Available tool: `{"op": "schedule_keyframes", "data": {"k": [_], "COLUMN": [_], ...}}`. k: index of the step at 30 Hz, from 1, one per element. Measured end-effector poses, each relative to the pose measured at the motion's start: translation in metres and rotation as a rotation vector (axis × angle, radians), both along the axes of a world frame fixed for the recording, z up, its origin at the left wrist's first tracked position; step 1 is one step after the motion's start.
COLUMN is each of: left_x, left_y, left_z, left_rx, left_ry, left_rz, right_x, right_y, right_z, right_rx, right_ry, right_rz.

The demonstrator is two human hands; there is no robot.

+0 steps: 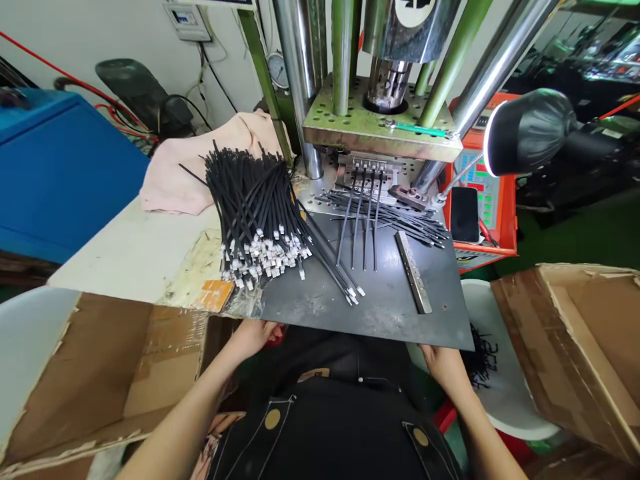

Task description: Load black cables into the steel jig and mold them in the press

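My left hand (254,337) is at the table's front edge, its fingers mostly hidden beneath the tabletop. My right hand (444,363) is likewise under the edge at the right, fingers out of sight. Above them, on the dark metal plate (320,307), lies a big bundle of black cables (250,193) with white connectors (270,257) facing me. Several black cables (365,227) run out of a metal mould (367,175) in the press. More loose black cables (415,223) lie crosswise under them. A slotted metal bar (413,272) rests on the plate at the right.
A green press plate (370,127) stands over the mould between steel columns. A lamp (530,130), a phone (465,215) and a red control box (493,233) are at the right. Cardboard boxes (100,353) flank me; a white tub (515,400) holds black scraps. Pink cloth (175,177) lies left.
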State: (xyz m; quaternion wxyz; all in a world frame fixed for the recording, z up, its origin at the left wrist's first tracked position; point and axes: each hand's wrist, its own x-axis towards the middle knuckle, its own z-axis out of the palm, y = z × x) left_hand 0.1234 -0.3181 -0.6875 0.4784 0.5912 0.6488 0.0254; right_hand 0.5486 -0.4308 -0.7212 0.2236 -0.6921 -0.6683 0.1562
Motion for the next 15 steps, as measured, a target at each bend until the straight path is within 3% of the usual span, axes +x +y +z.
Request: {"op": "schedule_keyframes", "data": {"k": [2,4,11,15], "left_x": [0.003,0.006,0.001,0.004], "left_y": [0.001,0.002,0.002,-0.001], "left_z": [-0.029,-0.04,-0.036,-0.047], "left_rx": [-0.013,-0.03,-0.065,-0.078], "left_ry": [-0.046,-0.068,-0.117,-0.096], "left_rz": [0.111,0.126,0.134,0.137], "right_x": [0.003,0.007,0.02,0.021], "right_y": [0.006,0.009,0.009,0.013], "right_z": [-0.021,-0.027,-0.013,-0.017], "right_rx": [0.103,0.102,0.011,0.017], "right_ry": [-0.041,-0.068,-0.086,-0.075], "right_rz": [-0.039,-0.017,0.164,0.179]}}
